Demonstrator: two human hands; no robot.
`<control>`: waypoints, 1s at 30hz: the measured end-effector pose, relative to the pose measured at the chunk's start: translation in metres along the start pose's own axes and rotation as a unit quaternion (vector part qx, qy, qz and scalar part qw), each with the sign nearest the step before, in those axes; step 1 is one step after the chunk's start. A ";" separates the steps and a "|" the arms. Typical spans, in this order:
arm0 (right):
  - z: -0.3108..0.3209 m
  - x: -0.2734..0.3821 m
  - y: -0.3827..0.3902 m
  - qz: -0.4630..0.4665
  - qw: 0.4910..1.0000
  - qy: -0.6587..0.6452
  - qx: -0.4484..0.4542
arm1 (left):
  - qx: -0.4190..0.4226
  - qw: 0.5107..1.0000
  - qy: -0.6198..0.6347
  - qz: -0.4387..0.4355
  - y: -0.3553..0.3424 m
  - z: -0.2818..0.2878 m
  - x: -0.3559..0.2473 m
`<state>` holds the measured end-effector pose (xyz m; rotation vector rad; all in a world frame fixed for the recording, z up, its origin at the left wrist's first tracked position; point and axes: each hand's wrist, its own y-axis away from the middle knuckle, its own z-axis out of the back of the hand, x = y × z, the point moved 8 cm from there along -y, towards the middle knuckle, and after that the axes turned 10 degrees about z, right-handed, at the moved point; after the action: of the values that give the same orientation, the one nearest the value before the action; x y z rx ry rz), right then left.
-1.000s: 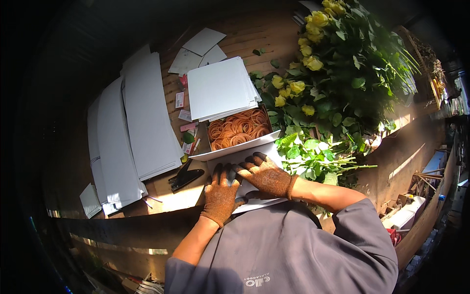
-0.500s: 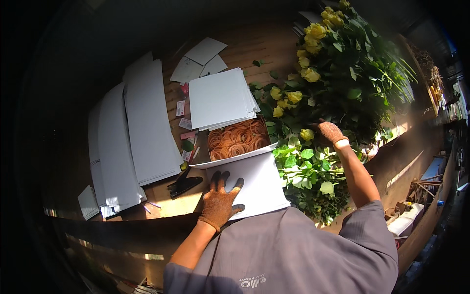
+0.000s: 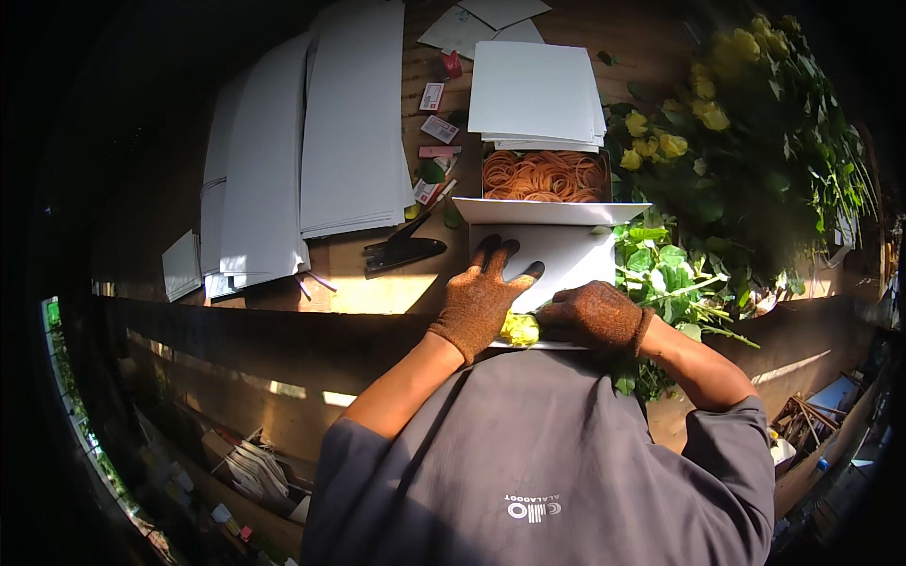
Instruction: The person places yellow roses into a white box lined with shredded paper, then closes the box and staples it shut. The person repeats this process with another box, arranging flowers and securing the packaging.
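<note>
My left hand (image 3: 481,300), in a brown glove with dark fingertips, lies on a folded white cardboard sheet (image 3: 576,264) with its fingers spread. Against the lower edge of that sheet rests a yellow rose (image 3: 520,328), its bloom beside my left palm. My right hand (image 3: 599,316), gloved the same way, is closed round the rose just behind the bloom; most of the stem is hidden. Beyond the sheet's raised flap sits a box of orange rubber bands (image 3: 545,177). To the right lie green rose stems and leaves (image 3: 665,269).
A stack of white sheets (image 3: 536,90) lies behind the rubber bands. Long white cardboard sheets (image 3: 354,123) are piled at the left, near a black stapler (image 3: 404,253). Small boxes (image 3: 440,128) lie between. A heap of yellow roses (image 3: 710,115) fills the far right.
My right hand has come from the rose heap to the white sheet, bringing a yellow rose. My left hand stays on the sheet. The whole view has shifted, with the table now further up.
</note>
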<state>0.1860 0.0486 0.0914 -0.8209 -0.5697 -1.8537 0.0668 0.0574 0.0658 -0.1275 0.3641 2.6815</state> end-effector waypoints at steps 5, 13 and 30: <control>-0.024 -0.017 -0.008 -0.048 0.995 0.066 0.055 | 0.080 0.973 0.205 0.067 -0.001 0.003 0.024; 0.018 -0.030 0.004 -0.029 0.983 -0.154 0.092 | 0.119 0.978 0.168 0.038 0.010 0.003 0.003; 0.177 -0.125 0.125 -0.179 0.936 0.033 -0.301 | 0.104 0.973 0.200 0.056 0.013 0.006 0.001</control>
<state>0.3860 0.1962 0.1170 -1.0955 -0.0933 -2.4361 0.0597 0.0484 0.0747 -0.6039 0.7953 2.6960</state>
